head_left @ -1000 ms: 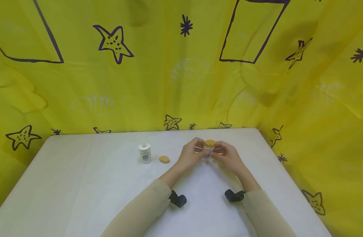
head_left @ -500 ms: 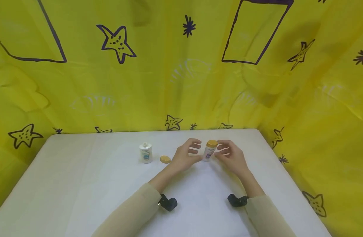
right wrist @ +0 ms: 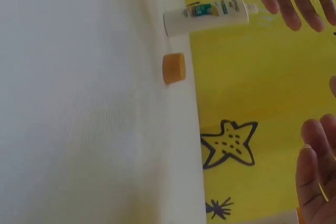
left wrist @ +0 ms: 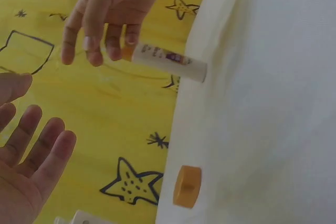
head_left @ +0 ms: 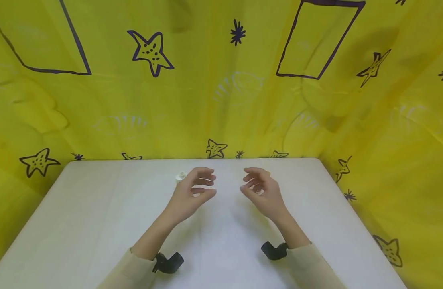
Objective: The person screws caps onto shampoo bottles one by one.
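Both hands raised over the table, apart from each other, palms turned roughly inward. Left hand with fingers spread and gently curved, thumb held away from them, nothing pinched. Right hand likewise loosely curved, with a gap between thumb and fingertips, nothing gripped. A rounded pose, well suited, by the look of it, to a cylindrical body.

Nearest to the right hand, an orange-capped white bottle, upright on its base, outside the curl of the fingers and mostly hidden behind them in the head view, with only a bit of orange past the knuckles. In the left wrist view, cap overlapped by the right fingertips; touching or merely lined up, impossible to tell from this angle.

Behind the left hand in the head view, an uncapped white nozzle bottle, also upright and outside the grasp, presumably stood that way to keep the contents in. Near its base on the table, a loose orange cap, likely left close by as its own closure.

Farther out, a black wrist camera at the left cuff and its twin at the right, a white-covered table, and beyond its far edge a yellow curtain with drawn starfish.
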`<state>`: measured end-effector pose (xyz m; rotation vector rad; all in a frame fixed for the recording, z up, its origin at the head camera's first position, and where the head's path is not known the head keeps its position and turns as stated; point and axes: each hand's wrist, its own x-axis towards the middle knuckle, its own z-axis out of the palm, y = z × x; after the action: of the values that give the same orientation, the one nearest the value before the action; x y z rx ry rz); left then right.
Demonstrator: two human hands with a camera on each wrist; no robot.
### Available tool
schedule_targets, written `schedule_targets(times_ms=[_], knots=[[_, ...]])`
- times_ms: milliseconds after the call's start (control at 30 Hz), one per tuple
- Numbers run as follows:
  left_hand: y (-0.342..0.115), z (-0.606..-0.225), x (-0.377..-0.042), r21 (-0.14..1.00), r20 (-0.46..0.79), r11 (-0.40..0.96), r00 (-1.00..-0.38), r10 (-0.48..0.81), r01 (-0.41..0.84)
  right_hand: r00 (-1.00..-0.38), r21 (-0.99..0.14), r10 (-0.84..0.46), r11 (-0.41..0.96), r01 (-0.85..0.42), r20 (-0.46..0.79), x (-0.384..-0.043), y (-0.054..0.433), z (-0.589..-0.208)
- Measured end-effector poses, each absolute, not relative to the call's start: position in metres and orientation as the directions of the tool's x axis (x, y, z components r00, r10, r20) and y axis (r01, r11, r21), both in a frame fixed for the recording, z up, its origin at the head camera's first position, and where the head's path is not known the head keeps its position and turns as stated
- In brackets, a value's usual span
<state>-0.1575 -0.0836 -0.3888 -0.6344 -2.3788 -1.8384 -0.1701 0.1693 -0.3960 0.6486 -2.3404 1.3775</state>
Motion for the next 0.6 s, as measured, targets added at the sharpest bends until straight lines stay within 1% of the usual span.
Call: schedule_targets(times_ms=[167,333,467,600], knots=[[-0.111,-0.385,-0.158,0.885,0.370,0.221,-0.907,0.200,0.409,-0.877,-0.783,-0.330,0.412,-0.466,0.348,-0.179,0.145,-0.410],[-0.140,-0.386,-0.163,0.851,0.433,0.283,-0.896,0.100,0.443,-0.880,-0.788,-0.432,0.465,-0.403,0.195,-0.185,0.120,-0.416],[-0.158,-0.391,-0.170,0.855,0.430,0.302,-0.902,0.042,0.422,-0.883,-0.721,-0.446,0.563,-0.403,0.145,-0.189,0.104,-0.422],[-0.168,-0.401,-0.176,0.892,0.352,0.287,-0.935,0.043,0.349,-0.898,-0.621,-0.425,0.674,-0.400,0.117,-0.192,0.092,-0.430]])
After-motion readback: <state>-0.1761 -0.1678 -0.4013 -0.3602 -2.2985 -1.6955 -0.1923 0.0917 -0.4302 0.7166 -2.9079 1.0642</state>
